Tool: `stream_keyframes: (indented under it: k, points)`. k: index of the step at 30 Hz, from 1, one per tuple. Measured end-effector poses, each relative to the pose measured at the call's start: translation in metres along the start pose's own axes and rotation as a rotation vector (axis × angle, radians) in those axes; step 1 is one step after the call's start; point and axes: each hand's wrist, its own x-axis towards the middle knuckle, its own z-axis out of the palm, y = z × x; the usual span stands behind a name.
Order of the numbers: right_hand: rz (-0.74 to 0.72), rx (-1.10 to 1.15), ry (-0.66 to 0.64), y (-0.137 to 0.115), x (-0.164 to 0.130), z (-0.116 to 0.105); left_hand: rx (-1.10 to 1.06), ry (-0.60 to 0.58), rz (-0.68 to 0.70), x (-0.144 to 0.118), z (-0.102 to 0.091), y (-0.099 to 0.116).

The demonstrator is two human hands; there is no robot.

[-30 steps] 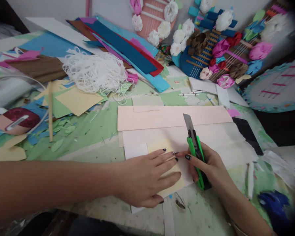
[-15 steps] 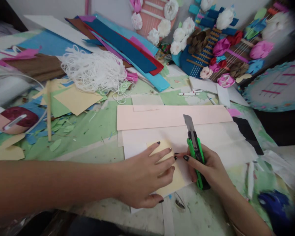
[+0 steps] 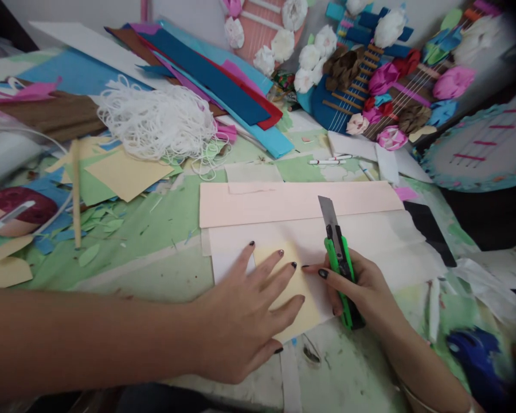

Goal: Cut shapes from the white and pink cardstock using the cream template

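Note:
My left hand (image 3: 245, 315) lies flat with fingers spread on a pale yellow paper piece (image 3: 298, 289), which rests on a white sheet (image 3: 382, 244). My right hand (image 3: 361, 289) grips a green utility knife (image 3: 339, 261) with its blade extended and pointing away from me, beside the yellow piece's right edge. A long pale pink strip (image 3: 284, 202) lies across the sheet just beyond the blade tip.
A tangle of white string (image 3: 155, 123) and stacked coloured paper strips (image 3: 215, 80) sit at the back left. Paper-flower guitar crafts (image 3: 361, 74) stand at the back right. Green and yellow scraps (image 3: 112, 183) litter the left. A black card (image 3: 430, 232) lies right of the sheet.
My left hand has shifted left and back across the yellow piece and its fingers have spread wider. The knife and right hand have barely moved.

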Motion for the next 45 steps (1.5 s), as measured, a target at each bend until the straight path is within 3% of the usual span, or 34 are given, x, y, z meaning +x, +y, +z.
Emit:
stream_keyframes:
  k: [14,21,28,38,45]
  points:
    - [0.009,0.021,-0.058,-0.003,0.001,-0.003,-0.155,-0.021,0.083,0.005,-0.002,-0.012]
    - [0.013,0.004,-0.067,0.002,0.002,-0.006,-0.254,0.127,0.036,0.005,0.003,-0.017]
    - [0.006,0.036,-0.072,0.007,0.004,-0.007,-0.272,0.126,0.053,0.006,0.004,-0.019]
    - [-0.001,-0.009,-0.058,0.006,0.002,-0.005,-0.208,0.091,0.073,0.005,0.004,-0.018]
    - [-0.011,-0.024,-0.053,0.008,0.002,-0.006,0.055,0.111,0.230,0.001,0.006,-0.008]
